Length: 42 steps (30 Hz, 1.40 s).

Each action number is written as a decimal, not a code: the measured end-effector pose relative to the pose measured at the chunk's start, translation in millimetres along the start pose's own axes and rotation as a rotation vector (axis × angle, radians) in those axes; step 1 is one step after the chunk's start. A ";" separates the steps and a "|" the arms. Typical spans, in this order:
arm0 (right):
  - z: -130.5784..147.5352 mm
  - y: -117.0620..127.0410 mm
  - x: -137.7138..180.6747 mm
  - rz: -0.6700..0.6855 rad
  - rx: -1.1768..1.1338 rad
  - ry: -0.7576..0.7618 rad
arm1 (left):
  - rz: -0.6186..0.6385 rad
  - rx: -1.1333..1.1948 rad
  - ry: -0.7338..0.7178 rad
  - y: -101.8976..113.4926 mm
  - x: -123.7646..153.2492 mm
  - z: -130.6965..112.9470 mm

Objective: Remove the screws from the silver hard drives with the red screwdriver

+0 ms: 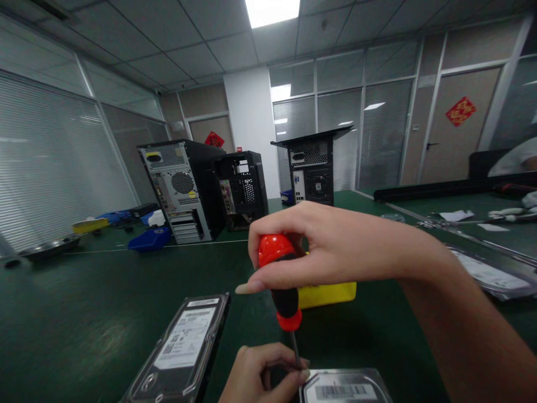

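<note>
My right hand point(310, 243) is wrapped round the red and black handle of a screwdriver point(287, 299), its thumb stretched along the side. The screwdriver stands nearly upright, tip down at the near left corner area of a hard drive point(344, 389) at the bottom edge of the view. Low in the picture, my left hand point(268, 375) pinches around the lower end of the shaft beside that drive. The fingers hide the very tip and whatever it touches. To the left lies another hard drive point(184, 347), label up.
Behind my right hand sits a yellow bin point(329, 295). Computer cases point(201, 190) stand at the back, with another case point(312, 170) farther right. A blue bin point(150, 239) and metal dish point(50, 247) are left. A bagged drive point(493, 274) lies right; a person point(518, 159) is beyond.
</note>
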State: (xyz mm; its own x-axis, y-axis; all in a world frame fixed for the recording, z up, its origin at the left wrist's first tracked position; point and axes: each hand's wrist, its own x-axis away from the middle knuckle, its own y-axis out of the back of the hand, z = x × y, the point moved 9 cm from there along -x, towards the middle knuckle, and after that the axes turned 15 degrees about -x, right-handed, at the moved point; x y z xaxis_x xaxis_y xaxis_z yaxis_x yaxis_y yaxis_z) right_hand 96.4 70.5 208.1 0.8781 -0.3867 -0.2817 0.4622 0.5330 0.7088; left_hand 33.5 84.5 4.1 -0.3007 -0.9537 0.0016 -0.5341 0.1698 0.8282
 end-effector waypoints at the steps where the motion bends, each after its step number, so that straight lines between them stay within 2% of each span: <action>1: -0.2 0.5 0.0 -0.009 0.004 0.001 | 0.002 0.003 0.003 -0.5 -0.1 0.6; 8: -5.1 13.2 -3.8 -0.159 0.211 -0.047 | 0.009 -0.011 -0.017 -2.5 -0.7 0.8; 12: -8.8 17.7 -3.0 -0.197 0.253 -0.050 | 0.008 -0.010 -0.011 -2.6 0.6 0.6; 22: -5.9 7.4 0.9 -0.091 0.146 -0.086 | 0.014 -0.009 0.009 -5.6 0.0 4.5; 31: 8.8 1.8 2.5 -0.013 0.067 0.018 | 0.009 0.046 -0.015 -3.1 0.5 3.1; 42: 6.8 4.1 -0.5 -0.046 0.105 0.034 | 0.016 0.035 -0.015 -3.5 0.1 2.7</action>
State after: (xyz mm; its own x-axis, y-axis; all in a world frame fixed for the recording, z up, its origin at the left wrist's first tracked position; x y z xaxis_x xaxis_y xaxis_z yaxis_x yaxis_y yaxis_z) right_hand 97.1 67.7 215.5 0.8608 -0.3820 -0.3362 0.4881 0.4328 0.7579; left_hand 33.2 84.5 -0.3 -0.3215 -0.9469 0.0058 -0.5565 0.1938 0.8079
